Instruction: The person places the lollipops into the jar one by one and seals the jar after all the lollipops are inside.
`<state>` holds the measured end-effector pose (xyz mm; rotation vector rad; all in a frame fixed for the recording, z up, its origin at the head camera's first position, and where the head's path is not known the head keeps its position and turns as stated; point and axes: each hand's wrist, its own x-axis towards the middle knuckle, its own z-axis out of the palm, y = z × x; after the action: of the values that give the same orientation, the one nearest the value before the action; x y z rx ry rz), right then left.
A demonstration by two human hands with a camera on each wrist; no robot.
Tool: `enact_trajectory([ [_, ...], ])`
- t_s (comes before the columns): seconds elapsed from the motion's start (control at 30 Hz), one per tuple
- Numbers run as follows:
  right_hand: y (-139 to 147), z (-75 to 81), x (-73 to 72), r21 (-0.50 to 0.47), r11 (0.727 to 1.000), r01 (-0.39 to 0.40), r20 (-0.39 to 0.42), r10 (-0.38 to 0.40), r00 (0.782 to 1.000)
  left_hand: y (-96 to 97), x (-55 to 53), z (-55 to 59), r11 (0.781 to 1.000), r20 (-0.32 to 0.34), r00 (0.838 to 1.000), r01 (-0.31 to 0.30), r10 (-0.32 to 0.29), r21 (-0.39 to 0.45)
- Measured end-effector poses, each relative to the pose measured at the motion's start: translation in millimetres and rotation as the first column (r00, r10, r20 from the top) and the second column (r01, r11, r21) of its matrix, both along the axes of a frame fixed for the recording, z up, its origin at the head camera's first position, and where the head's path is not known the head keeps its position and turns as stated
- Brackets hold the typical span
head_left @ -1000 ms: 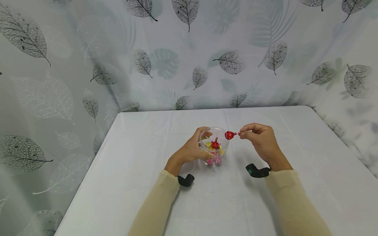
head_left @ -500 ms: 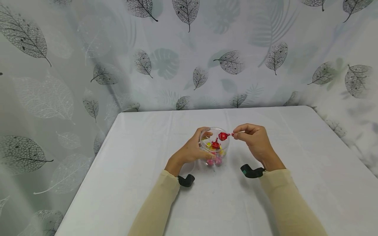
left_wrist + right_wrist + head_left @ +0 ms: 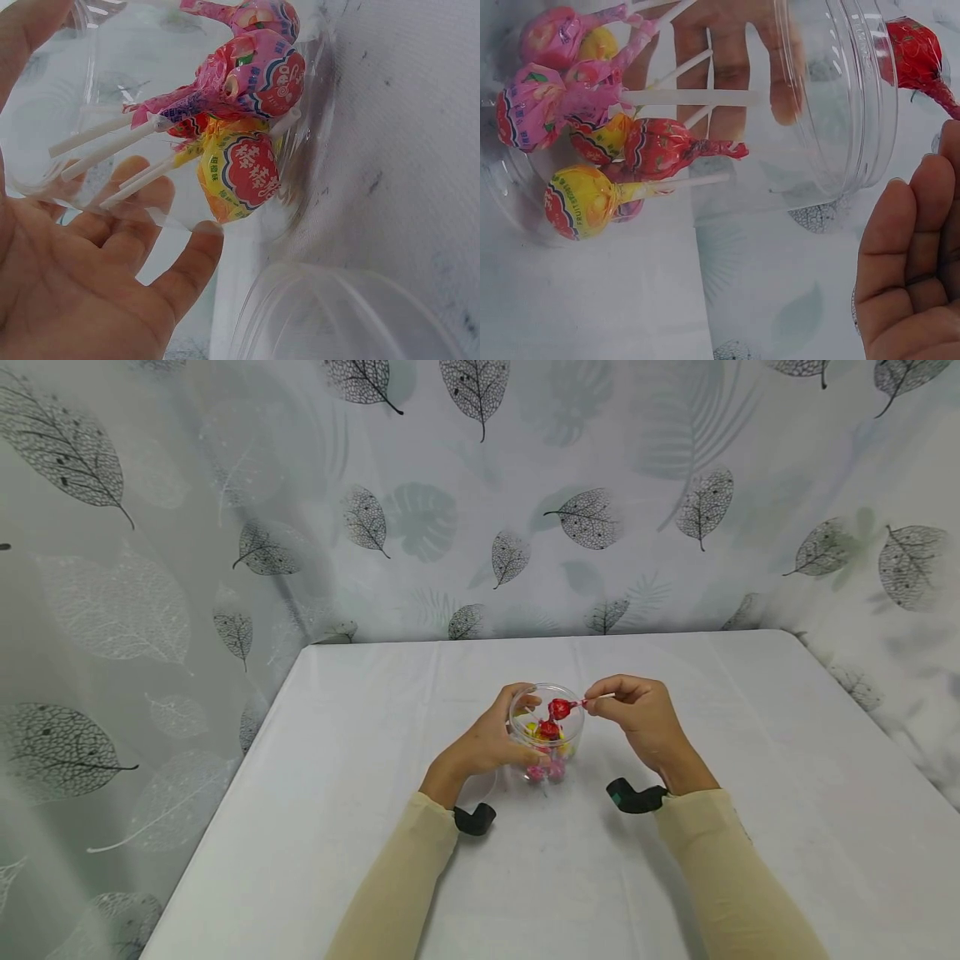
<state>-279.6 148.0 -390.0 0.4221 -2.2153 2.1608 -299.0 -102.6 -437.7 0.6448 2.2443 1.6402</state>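
My left hand (image 3: 483, 743) grips a clear plastic jar (image 3: 772, 199) round its side, thumb in front and fingers behind. Inside the jar lie several wrapped lollipops: pink ones (image 3: 262, 79), yellow ones (image 3: 240, 176) and a red one (image 3: 660, 148). At the open mouth of the jar, my right hand (image 3: 637, 720) pinches another red lollipop (image 3: 559, 709) by its stick. Its round head points left, over the rim. In the right wrist view this lollipop (image 3: 915, 56) shows just beyond the rim, and the pinching fingertips are mostly cut off.
A clear round plastic piece, like a lid (image 3: 337, 319), lies by the left hand, faint in the head view. The white-covered table (image 3: 360, 710) reaches back to a leaf-patterned curtain (image 3: 450, 568). Dark bands with mounts (image 3: 474, 820) sit at both wrists.
My right hand has moved left, bringing the red lollipop from beside the jar to over its mouth. The left hand and the jar have stayed in place.
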Motion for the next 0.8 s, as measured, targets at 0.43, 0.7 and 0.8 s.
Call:
enact_trajectory([
  [0.43,2.6,-6.0,-1.7,-0.014,0.998,-0.06,-0.068,0.059,0.996,-0.6,-0.3,0.1,1.0,0.007,1.0,-0.003,0.003,-0.006],
  [0.7,1.6,-7.9,0.6,-0.015,0.999,-0.05,-0.073,0.049,0.996,-1.7,-0.3,-1.1,1.0,-0.003,1.0,-0.002,0.002,-0.001],
  [0.8,3.2,-9.1,2.1,-0.008,0.999,-0.037,-0.07,0.037,0.997,-0.9,-0.4,-1.4,1.0,-0.008,1.0,0.001,-0.001,-0.013],
])
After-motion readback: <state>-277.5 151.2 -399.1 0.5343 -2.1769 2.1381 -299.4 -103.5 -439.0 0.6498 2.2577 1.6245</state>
